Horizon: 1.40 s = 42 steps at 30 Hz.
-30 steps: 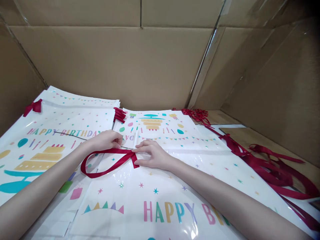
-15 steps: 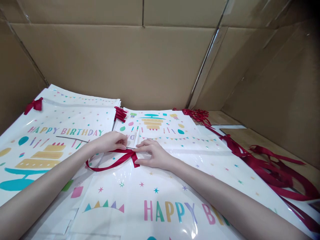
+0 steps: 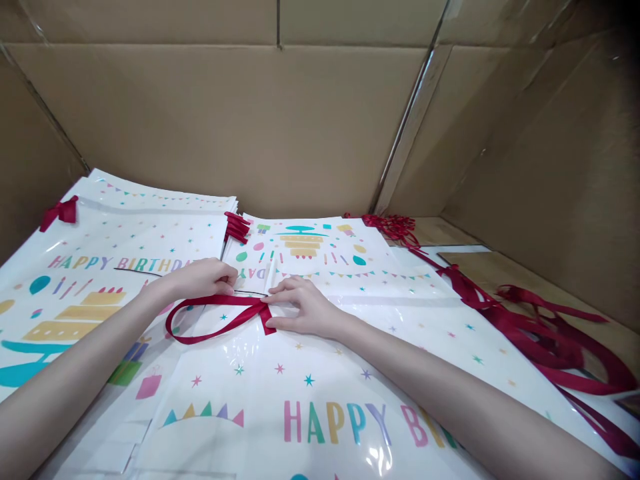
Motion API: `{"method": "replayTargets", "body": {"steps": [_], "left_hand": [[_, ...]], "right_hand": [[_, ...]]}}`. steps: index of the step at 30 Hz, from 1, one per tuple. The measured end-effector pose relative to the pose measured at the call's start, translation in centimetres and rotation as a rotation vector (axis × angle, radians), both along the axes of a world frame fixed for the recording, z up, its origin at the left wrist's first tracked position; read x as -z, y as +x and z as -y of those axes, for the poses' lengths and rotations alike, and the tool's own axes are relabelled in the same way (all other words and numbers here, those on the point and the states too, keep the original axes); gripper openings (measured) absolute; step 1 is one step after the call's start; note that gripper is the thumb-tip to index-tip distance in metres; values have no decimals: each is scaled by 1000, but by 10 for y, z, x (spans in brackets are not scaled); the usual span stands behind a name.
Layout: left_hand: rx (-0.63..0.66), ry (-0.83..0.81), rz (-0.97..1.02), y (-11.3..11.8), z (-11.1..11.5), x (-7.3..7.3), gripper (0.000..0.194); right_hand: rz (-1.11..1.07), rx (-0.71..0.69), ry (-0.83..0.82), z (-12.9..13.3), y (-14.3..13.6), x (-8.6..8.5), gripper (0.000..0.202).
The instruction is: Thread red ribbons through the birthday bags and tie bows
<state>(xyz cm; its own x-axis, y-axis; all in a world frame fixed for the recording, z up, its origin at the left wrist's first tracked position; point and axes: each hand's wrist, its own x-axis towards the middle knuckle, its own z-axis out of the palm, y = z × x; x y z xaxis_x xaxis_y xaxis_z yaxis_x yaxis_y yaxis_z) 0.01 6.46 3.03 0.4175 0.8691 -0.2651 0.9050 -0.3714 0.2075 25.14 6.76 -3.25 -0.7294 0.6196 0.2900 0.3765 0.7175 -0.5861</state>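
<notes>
Near the middle, my left hand is closed on a thin dark wire, whose one end sticks out to the left over the printing. The wire's other end reaches the fingertips of my right hand. A red ribbon lies looped below my left hand. My right hand's fingers and thumb are on the ribbon's crossing and short tail, holding it against a white birthday bag. The bag is glossy, with coloured stars, bunting and "HAPPY BIRTHDAY" lettering partly covered by my right arm.
A stack of similar white bags with red ribbon bows stands at the left. Loose red ribbons trail down the right side over a cardboard sheet. Tall cardboard walls enclose the back and sides.
My left hand has moved slightly left, away from the right hand, showing more of the dark wire between them. The right hand stays on the ribbon. The view has shifted a little.
</notes>
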Motion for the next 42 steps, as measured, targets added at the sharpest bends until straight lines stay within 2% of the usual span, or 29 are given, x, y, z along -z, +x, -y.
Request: {"method": "replayTargets", "body": {"steps": [7,15,19,22,25,30,34,37,42], "left_hand": [[50,57,29,11,2,4,14],[29,89,89,29,10,7,21],[42,-23,91,14,5,1,17],[-6,-99,36,-4,0,-4,10],[-24,-103,20,-11,-2,-4,8],[75,-6,131,15,4,9,12],[101,83,201,32,7,16,13],[95,4,157,22,4,9,13],[-7,-162,19,-17,-5,-7,9]], "right_hand": [[-2,-8,25,0,0,1,42],[-7,-13,42,-2,1,5,41],[0,-11,31,-1,1,2,42],[18,-1,22,0,1,-1,42],[24,2,26,1,1,-2,42],[20,-6,50,0,1,2,41],[18,-4,52,0,1,2,41],[20,-8,46,1,1,1,41],[24,2,39,1,0,0,40]]}}
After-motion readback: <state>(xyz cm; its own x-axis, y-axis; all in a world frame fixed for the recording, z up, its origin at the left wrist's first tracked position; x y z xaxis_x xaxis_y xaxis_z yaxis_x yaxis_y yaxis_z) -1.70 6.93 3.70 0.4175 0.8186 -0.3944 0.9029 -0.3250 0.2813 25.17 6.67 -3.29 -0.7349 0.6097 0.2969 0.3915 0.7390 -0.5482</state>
